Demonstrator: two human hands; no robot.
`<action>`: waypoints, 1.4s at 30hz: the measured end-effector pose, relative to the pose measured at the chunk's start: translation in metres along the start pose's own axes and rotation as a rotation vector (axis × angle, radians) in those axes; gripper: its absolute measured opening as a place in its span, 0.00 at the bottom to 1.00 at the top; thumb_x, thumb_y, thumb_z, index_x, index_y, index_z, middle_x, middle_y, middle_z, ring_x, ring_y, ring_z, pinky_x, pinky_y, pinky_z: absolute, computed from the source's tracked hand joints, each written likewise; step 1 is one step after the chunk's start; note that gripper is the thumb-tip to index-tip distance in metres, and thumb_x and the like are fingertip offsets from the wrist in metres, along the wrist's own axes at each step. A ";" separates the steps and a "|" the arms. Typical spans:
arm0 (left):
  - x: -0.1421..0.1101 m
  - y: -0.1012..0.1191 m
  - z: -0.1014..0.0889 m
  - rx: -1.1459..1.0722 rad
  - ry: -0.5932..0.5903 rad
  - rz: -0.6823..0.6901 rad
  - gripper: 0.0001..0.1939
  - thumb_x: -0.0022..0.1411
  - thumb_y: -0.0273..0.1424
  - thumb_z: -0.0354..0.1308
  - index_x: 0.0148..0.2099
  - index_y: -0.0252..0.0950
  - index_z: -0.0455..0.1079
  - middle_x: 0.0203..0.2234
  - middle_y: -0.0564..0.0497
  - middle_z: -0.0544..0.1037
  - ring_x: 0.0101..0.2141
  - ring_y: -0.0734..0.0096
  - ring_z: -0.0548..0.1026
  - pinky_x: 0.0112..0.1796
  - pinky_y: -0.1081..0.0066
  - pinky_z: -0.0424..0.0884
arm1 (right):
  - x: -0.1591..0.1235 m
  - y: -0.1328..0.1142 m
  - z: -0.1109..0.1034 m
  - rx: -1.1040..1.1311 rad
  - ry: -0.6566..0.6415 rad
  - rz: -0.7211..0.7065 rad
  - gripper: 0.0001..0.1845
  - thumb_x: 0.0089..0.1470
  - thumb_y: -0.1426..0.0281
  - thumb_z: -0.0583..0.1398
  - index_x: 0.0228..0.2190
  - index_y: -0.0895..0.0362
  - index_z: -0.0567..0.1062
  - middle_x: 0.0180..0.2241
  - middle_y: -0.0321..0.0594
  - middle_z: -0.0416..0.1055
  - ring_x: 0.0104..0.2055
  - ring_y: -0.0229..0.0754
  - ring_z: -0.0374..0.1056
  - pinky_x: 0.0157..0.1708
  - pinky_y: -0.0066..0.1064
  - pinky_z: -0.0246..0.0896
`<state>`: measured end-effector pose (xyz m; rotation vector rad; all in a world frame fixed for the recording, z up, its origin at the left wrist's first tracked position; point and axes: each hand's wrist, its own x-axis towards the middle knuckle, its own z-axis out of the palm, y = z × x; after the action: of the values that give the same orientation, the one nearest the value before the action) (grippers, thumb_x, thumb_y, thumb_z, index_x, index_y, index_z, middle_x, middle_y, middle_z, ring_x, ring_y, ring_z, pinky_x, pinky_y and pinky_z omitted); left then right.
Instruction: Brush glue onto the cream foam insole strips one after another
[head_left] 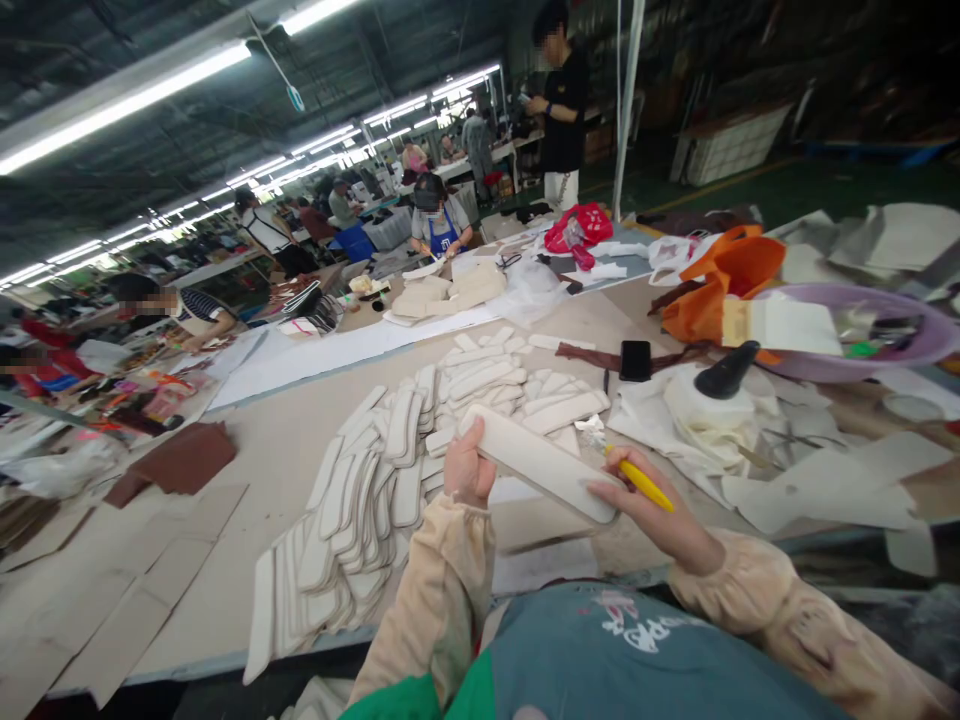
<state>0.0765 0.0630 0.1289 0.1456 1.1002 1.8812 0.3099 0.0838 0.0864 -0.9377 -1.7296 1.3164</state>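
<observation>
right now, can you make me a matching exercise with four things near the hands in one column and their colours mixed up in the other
Things:
1. pen in the right hand
2. long padded piece held by both hands, the left hand at its far end
3. phone
4. basin

Colours:
a. purple
b. off-white
c. yellow
d. black

Pairs: 1-c, 2-b, 3-d, 4-a

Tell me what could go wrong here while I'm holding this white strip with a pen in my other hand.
The yellow pen sits in the right hand that also steadies the strip, so its tip might mark the strip by accident. The left hand grips only one end, so the strip could sag or slip. The stack of cut pieces beside the left sleeve looks loose; a nudge might spill it.
</observation>
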 end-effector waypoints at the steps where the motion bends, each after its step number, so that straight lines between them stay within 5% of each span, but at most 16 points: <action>1: -0.002 0.001 0.001 -0.010 -0.018 -0.006 0.11 0.52 0.27 0.61 0.40 0.31 0.69 0.34 0.45 0.78 0.40 0.64 0.76 0.44 0.65 0.72 | 0.000 0.000 -0.001 -0.006 0.002 -0.005 0.15 0.48 0.59 0.61 0.33 0.51 0.63 0.27 0.32 0.58 0.28 0.38 0.57 0.26 0.28 0.56; 14: -0.024 -0.001 0.016 -0.064 -0.186 0.064 0.09 0.52 0.27 0.61 0.36 0.28 0.72 0.31 0.42 0.79 0.38 0.60 0.77 0.46 0.63 0.70 | -0.008 -0.002 -0.015 0.015 0.016 0.057 0.17 0.45 0.60 0.63 0.35 0.51 0.65 0.31 0.33 0.60 0.32 0.39 0.59 0.30 0.28 0.56; 20: -0.020 0.004 0.015 -0.129 -0.095 -0.007 0.07 0.55 0.25 0.58 0.38 0.28 0.72 0.30 0.44 0.79 0.35 0.63 0.77 0.46 0.63 0.70 | -0.012 0.010 -0.016 0.051 0.056 0.102 0.16 0.47 0.60 0.62 0.36 0.51 0.65 0.25 0.31 0.57 0.26 0.36 0.56 0.24 0.28 0.54; 25: -0.015 0.006 0.011 -0.185 -0.026 -0.101 0.11 0.62 0.31 0.52 0.37 0.28 0.71 0.29 0.43 0.78 0.36 0.62 0.77 0.46 0.62 0.71 | -0.013 0.004 -0.014 0.077 -0.031 0.067 0.16 0.46 0.61 0.63 0.35 0.52 0.64 0.27 0.33 0.59 0.28 0.37 0.59 0.27 0.28 0.57; 35: -0.009 0.003 0.003 -0.199 0.051 -0.090 0.08 0.60 0.28 0.54 0.34 0.28 0.71 0.25 0.45 0.78 0.36 0.64 0.77 0.45 0.64 0.71 | -0.016 0.010 -0.007 0.087 -0.092 0.088 0.19 0.44 0.59 0.65 0.35 0.53 0.65 0.28 0.32 0.61 0.29 0.37 0.60 0.29 0.28 0.58; 42: -0.024 0.008 0.002 -0.279 -0.142 -0.020 0.17 0.61 0.39 0.51 0.38 0.29 0.72 0.31 0.42 0.79 0.42 0.59 0.75 0.47 0.61 0.69 | -0.015 0.008 -0.005 0.065 -0.082 0.160 0.21 0.42 0.59 0.64 0.37 0.53 0.65 0.26 0.32 0.65 0.28 0.39 0.63 0.28 0.29 0.60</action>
<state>0.0861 0.0445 0.1442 0.1068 0.7330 1.9526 0.3219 0.0740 0.0780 -1.0146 -1.6909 1.5241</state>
